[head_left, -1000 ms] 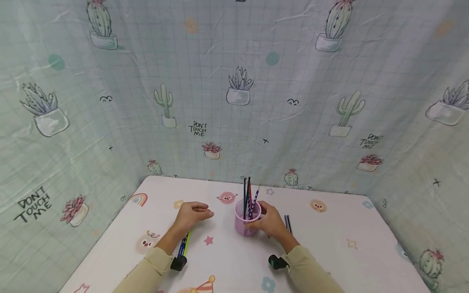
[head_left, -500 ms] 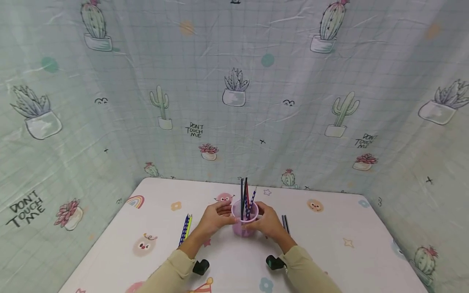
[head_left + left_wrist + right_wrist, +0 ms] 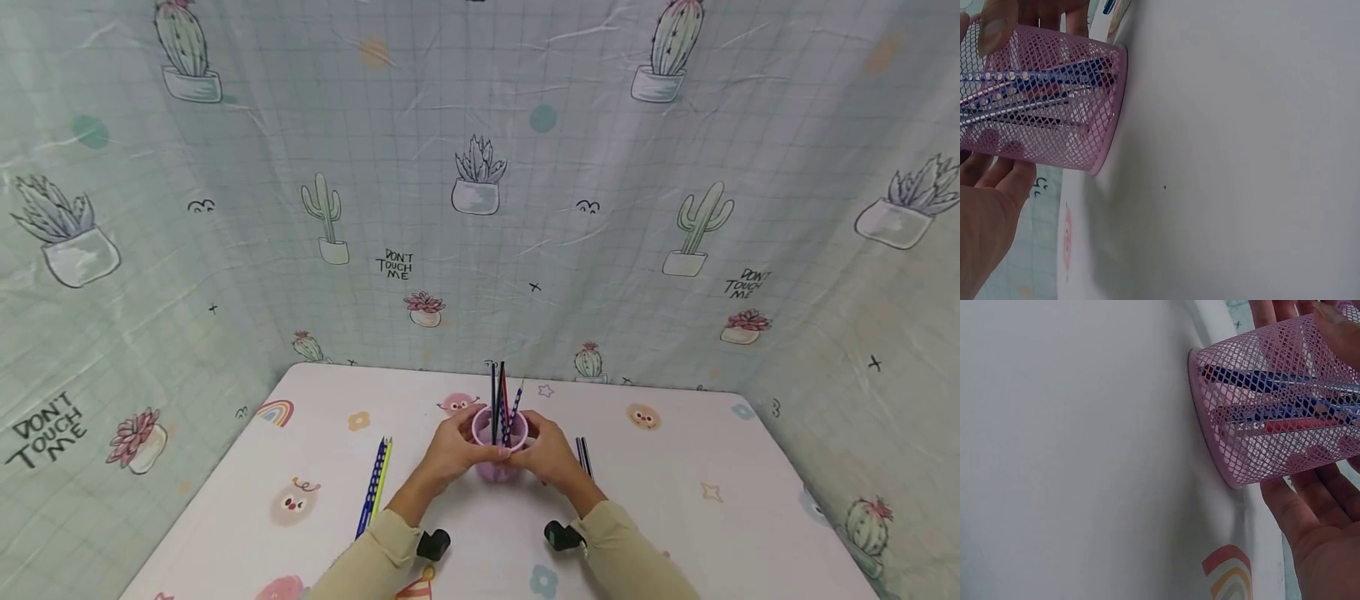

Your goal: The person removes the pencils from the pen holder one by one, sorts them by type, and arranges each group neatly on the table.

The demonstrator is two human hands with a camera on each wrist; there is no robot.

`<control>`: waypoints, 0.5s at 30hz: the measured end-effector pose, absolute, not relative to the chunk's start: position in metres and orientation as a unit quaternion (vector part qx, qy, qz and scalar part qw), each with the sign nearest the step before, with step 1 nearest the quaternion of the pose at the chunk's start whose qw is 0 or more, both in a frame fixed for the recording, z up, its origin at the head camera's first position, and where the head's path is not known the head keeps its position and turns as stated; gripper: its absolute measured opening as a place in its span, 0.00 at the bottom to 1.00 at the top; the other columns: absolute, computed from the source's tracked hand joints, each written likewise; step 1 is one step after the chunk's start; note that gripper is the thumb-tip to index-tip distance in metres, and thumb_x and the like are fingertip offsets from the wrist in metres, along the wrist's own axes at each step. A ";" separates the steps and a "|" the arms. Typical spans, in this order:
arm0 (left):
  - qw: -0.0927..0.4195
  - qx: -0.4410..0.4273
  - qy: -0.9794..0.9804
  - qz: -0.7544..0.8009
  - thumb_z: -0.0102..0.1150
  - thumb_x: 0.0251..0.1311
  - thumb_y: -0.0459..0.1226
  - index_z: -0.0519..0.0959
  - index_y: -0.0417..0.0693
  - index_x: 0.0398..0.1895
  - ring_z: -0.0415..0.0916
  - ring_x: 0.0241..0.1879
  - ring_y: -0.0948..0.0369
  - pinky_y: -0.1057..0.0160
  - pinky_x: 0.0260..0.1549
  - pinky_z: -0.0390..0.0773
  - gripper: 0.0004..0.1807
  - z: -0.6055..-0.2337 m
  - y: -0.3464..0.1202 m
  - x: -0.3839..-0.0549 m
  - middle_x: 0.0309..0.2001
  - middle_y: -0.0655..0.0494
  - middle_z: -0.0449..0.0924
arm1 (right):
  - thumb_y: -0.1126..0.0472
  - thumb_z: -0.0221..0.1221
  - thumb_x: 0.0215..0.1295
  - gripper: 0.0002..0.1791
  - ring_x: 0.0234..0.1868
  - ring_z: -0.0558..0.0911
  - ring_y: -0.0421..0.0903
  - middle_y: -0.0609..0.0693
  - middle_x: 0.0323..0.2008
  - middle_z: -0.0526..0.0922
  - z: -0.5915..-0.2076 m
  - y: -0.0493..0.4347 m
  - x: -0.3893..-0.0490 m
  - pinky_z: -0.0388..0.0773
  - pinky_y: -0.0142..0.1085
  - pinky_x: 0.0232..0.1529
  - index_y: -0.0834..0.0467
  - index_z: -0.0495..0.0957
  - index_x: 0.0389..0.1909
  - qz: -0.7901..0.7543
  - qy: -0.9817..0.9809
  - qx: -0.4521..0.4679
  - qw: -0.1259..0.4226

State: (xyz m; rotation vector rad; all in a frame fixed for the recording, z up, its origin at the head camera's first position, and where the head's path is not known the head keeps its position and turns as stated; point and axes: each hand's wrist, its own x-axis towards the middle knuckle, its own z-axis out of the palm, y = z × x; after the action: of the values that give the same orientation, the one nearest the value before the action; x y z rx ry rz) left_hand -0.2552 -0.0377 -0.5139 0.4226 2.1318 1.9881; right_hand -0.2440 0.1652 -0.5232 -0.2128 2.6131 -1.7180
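Both hands hold a pink mesh pencil cup (image 3: pixel 495 473) in the head view, upright at the middle of the table. My left hand (image 3: pixel 450 448) curls round its left side and my right hand (image 3: pixel 553 454) round its right, with thumbs meeting at the front. Several pencils (image 3: pixel 504 392), dark, red and blue with white dots, stand in the cup. Through the mesh (image 3: pixel 1054 119) in the left wrist view their lower ends show. From the right wrist view, fingers (image 3: pixel 1288 506) press against the mesh, and the cup's base lies close over the white tabletop.
Left of the hands lie a blue dotted pencil (image 3: pixel 371 487) and a yellow-green pencil (image 3: pixel 382 477). Two dark striped pencils (image 3: pixel 584 457) lie to the right, partly behind the right forearm. A cactus-print curtain (image 3: pixel 480 275) hangs behind and beside the white patterned table (image 3: pixel 675 467).
The left hand has come from the pencils on the left over to the cup and taken hold of it. The right hand keeps its hold. The view has shifted slightly.
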 end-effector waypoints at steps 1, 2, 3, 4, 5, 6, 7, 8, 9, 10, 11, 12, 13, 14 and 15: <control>0.097 0.145 0.719 0.673 0.82 0.49 0.32 0.64 0.34 0.77 0.76 0.69 0.44 0.46 0.70 0.74 0.51 -0.515 -0.038 -0.256 0.69 0.37 0.76 | 0.56 0.83 0.46 0.41 0.65 0.81 0.56 0.53 0.59 0.86 -0.523 0.165 -0.244 0.78 0.56 0.68 0.55 0.77 0.63 -0.552 0.831 -0.069 0.010; 0.098 0.146 0.718 0.674 0.82 0.49 0.32 0.63 0.33 0.77 0.76 0.69 0.44 0.47 0.70 0.75 0.52 -0.515 -0.039 -0.256 0.69 0.37 0.76 | 0.56 0.83 0.47 0.40 0.66 0.81 0.56 0.52 0.59 0.85 -0.522 0.166 -0.244 0.78 0.57 0.69 0.55 0.77 0.63 -0.555 0.828 -0.072 0.016; 0.096 0.151 0.718 0.673 0.81 0.49 0.32 0.63 0.32 0.77 0.76 0.69 0.44 0.47 0.69 0.76 0.52 -0.516 -0.040 -0.257 0.69 0.36 0.76 | 0.56 0.82 0.48 0.40 0.67 0.80 0.56 0.52 0.60 0.85 -0.522 0.166 -0.244 0.77 0.57 0.70 0.55 0.77 0.64 -0.561 0.824 -0.074 0.024; 0.096 0.153 0.716 0.674 0.81 0.49 0.32 0.63 0.32 0.77 0.76 0.69 0.44 0.48 0.69 0.76 0.52 -0.517 -0.040 -0.257 0.70 0.36 0.76 | 0.57 0.81 0.50 0.40 0.68 0.80 0.57 0.53 0.61 0.84 -0.521 0.167 -0.245 0.76 0.58 0.71 0.55 0.76 0.65 -0.567 0.819 -0.078 0.032; 0.096 0.154 0.715 0.676 0.81 0.49 0.32 0.63 0.32 0.77 0.76 0.69 0.44 0.49 0.69 0.77 0.52 -0.517 -0.040 -0.257 0.70 0.36 0.76 | 0.58 0.81 0.50 0.40 0.68 0.79 0.58 0.53 0.62 0.83 -0.520 0.169 -0.245 0.75 0.59 0.71 0.55 0.75 0.66 -0.574 0.814 -0.081 0.042; 0.096 0.154 0.714 0.676 0.82 0.49 0.32 0.63 0.32 0.76 0.76 0.69 0.44 0.51 0.68 0.77 0.52 -0.517 -0.041 -0.257 0.70 0.36 0.76 | 0.59 0.80 0.51 0.41 0.69 0.78 0.59 0.54 0.64 0.82 -0.519 0.171 -0.246 0.73 0.60 0.72 0.55 0.74 0.68 -0.581 0.808 -0.084 0.053; 0.095 0.155 0.714 0.676 0.82 0.49 0.32 0.63 0.32 0.76 0.76 0.69 0.44 0.52 0.68 0.78 0.52 -0.517 -0.041 -0.257 0.70 0.37 0.76 | 0.60 0.79 0.52 0.42 0.71 0.77 0.60 0.55 0.66 0.80 -0.518 0.172 -0.247 0.72 0.61 0.73 0.55 0.73 0.69 -0.589 0.800 -0.088 0.064; 0.094 0.156 0.715 0.675 0.82 0.49 0.31 0.63 0.32 0.76 0.76 0.69 0.45 0.52 0.67 0.78 0.51 -0.517 -0.041 -0.258 0.70 0.37 0.76 | 0.62 0.77 0.53 0.42 0.72 0.75 0.62 0.56 0.68 0.79 -0.516 0.174 -0.249 0.70 0.61 0.74 0.56 0.72 0.70 -0.597 0.793 -0.095 0.073; 0.094 0.156 0.714 0.676 0.81 0.49 0.31 0.64 0.32 0.76 0.76 0.68 0.45 0.53 0.67 0.79 0.51 -0.518 -0.041 -0.257 0.69 0.37 0.76 | 0.64 0.77 0.53 0.44 0.74 0.72 0.63 0.58 0.70 0.77 -0.515 0.176 -0.250 0.68 0.62 0.75 0.56 0.70 0.72 -0.606 0.785 -0.099 0.083; 0.095 0.154 0.712 0.679 0.82 0.49 0.31 0.64 0.33 0.76 0.77 0.68 0.45 0.53 0.67 0.79 0.51 -0.517 -0.041 -0.257 0.69 0.38 0.76 | 0.66 0.74 0.55 0.44 0.76 0.69 0.64 0.59 0.73 0.74 -0.513 0.179 -0.252 0.66 0.62 0.76 0.57 0.68 0.74 -0.613 0.777 -0.106 0.094; 0.093 0.154 0.713 0.678 0.82 0.49 0.31 0.65 0.34 0.76 0.77 0.68 0.45 0.54 0.67 0.79 0.51 -0.517 -0.041 -0.257 0.69 0.38 0.77 | 0.66 0.71 0.58 0.44 0.78 0.67 0.64 0.60 0.74 0.72 -0.510 0.181 -0.253 0.65 0.61 0.77 0.59 0.65 0.76 -0.625 0.765 -0.114 0.106; 0.092 0.153 0.713 0.678 0.82 0.48 0.31 0.65 0.34 0.76 0.77 0.68 0.45 0.53 0.67 0.79 0.50 -0.517 -0.040 -0.257 0.69 0.38 0.77 | 0.68 0.68 0.61 0.43 0.78 0.66 0.65 0.63 0.76 0.69 -0.507 0.183 -0.255 0.65 0.59 0.78 0.61 0.62 0.77 -0.641 0.749 -0.122 0.113; 0.092 0.154 0.712 0.679 0.82 0.48 0.31 0.66 0.35 0.76 0.77 0.68 0.45 0.52 0.67 0.78 0.50 -0.517 -0.040 -0.257 0.69 0.38 0.77 | 0.68 0.65 0.63 0.42 0.78 0.66 0.65 0.65 0.76 0.68 -0.504 0.184 -0.257 0.66 0.58 0.78 0.64 0.60 0.78 -0.657 0.734 -0.124 0.116; 0.092 0.155 0.711 0.680 0.82 0.48 0.31 0.66 0.35 0.75 0.77 0.68 0.45 0.51 0.68 0.78 0.50 -0.518 -0.040 -0.257 0.69 0.38 0.77 | 0.67 0.63 0.66 0.40 0.76 0.69 0.63 0.66 0.74 0.69 -0.501 0.185 -0.259 0.70 0.54 0.76 0.65 0.60 0.77 -0.664 0.730 -0.118 0.111; 0.092 0.156 0.711 0.679 0.82 0.48 0.31 0.66 0.35 0.75 0.77 0.68 0.45 0.50 0.68 0.78 0.50 -0.518 -0.040 -0.257 0.69 0.38 0.77 | 0.66 0.61 0.69 0.38 0.74 0.72 0.61 0.67 0.73 0.70 -0.497 0.184 -0.261 0.73 0.50 0.74 0.66 0.60 0.77 -0.670 0.727 -0.111 0.105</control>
State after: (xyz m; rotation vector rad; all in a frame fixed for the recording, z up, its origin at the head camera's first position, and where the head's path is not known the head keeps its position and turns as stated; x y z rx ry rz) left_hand -0.2575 -0.0399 -0.5177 0.4644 2.1125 2.0167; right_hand -0.2614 0.1843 -0.4975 -0.3266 2.1420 -1.9744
